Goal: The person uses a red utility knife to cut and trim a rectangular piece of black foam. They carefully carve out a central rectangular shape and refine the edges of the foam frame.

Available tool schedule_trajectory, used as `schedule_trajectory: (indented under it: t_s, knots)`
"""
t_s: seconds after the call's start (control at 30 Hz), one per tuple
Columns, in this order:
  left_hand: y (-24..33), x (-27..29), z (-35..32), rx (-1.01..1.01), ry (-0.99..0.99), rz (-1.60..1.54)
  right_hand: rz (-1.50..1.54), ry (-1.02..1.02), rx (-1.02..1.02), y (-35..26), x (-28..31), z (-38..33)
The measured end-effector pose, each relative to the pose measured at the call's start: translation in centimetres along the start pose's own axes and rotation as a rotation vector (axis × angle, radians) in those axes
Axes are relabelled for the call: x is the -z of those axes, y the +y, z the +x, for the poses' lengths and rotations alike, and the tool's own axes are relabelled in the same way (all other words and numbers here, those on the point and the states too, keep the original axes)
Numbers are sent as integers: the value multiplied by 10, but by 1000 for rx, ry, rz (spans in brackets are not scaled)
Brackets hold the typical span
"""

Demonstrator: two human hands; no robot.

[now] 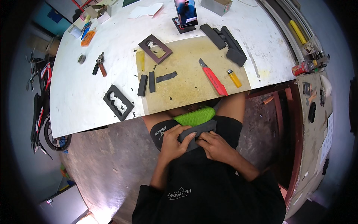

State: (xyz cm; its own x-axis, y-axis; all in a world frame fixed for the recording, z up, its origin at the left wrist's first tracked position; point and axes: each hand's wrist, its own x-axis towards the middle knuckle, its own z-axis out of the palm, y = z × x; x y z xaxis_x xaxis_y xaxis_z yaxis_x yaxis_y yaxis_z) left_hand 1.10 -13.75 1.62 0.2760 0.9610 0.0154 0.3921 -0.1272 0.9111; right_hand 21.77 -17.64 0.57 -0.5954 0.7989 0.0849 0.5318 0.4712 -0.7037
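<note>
Both my hands hold a dark grey foam block (197, 131) on my lap, below the table edge. My left hand (172, 143) grips its left end, thumb across the top. My right hand (216, 146) pinches the block's lower right side. A bright green textured piece (194, 116) lies just above the block, between it and the table edge. On the table's yellowish cutting mat (190, 84) lie a red utility knife (213, 77), a yellow lighter (234, 78) and three dark foam strips (152, 81).
Two dark foam frames with cut-out shapes (155, 49) (118, 102) rest on the white table (85, 97). A phone on a stand (185, 15) and stacked dark foam blocks (225, 40) sit at the far side. A workbench with small tools (315, 100) is on my right, a motorbike (41, 108) on my left.
</note>
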Motion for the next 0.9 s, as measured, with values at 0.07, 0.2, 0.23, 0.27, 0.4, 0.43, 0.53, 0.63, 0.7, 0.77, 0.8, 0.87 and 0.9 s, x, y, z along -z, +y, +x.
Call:
schedule_trajectory:
  t_s: [0.07,0.2,0.23,0.27,0.4,0.43,0.53,0.63,0.7,0.77,0.8,0.87,0.9]
  knots:
    - [-4,-2,1,-19,-14,11,22,-31,-18,2,-1,-2]
    - [-9,-5,3,0,-41,13,89,-64,-39,10,-4,-2]
    - [-9,-4,4,11,-46,18,96,-72,-39,11,-5,-2]
    - [-8,-4,4,22,-51,23,81,-65,-24,12,-5,-1]
    - [-13,-7,5,24,-20,4,3,-58,32,12,-8,2]
    - [-14,-8,5,31,-18,7,-24,-57,44,12,-10,3]
    - [-18,-12,3,50,-8,6,-125,-58,59,11,-13,2]
    - [-22,-13,2,58,9,-14,-207,-5,84,9,-15,4]
    - [-23,-12,3,57,20,-25,-206,-20,80,8,-14,5]
    - [-19,-10,7,59,12,-17,-198,-24,65,9,-13,6]
    - [-17,-10,8,60,9,-13,-187,-22,56,10,-13,6]
    - [-16,-10,10,56,12,-6,-170,-23,37,12,-12,7]
    - [-16,-10,11,54,14,-4,-162,-28,25,11,-12,8]
